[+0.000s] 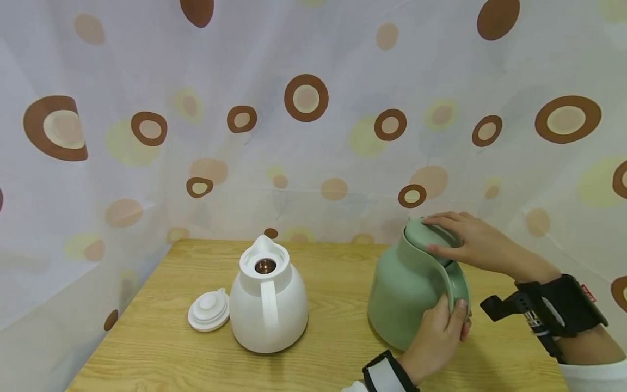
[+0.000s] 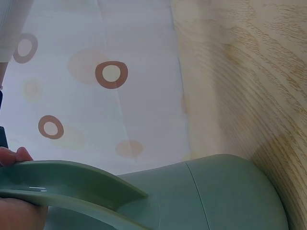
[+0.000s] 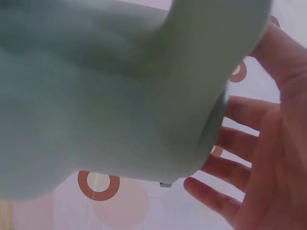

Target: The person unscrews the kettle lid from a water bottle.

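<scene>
A green thermos jug (image 1: pixel 399 294) stands on the table at the right. My left hand (image 1: pixel 436 335) grips its handle (image 1: pixel 459 283), thumb on the near side and fingers wrapped behind. My right hand (image 1: pixel 470 242) is at the green lid (image 1: pixel 427 235), holding it between the thumb and the spread fingers. A dark gap shows beneath the lid's edge by the handle. In the right wrist view those fingers (image 3: pixel 235 143) reach round the jug's top, whose far side is hidden.
Left of the green jug stands a white thermos jug (image 1: pixel 266 316), its round mouth uncovered. Beside it a white lid (image 1: pixel 209 310) lies on the wooden table (image 1: pixel 338 326). Behind and to the left hangs a patterned curtain (image 1: pixel 303 152).
</scene>
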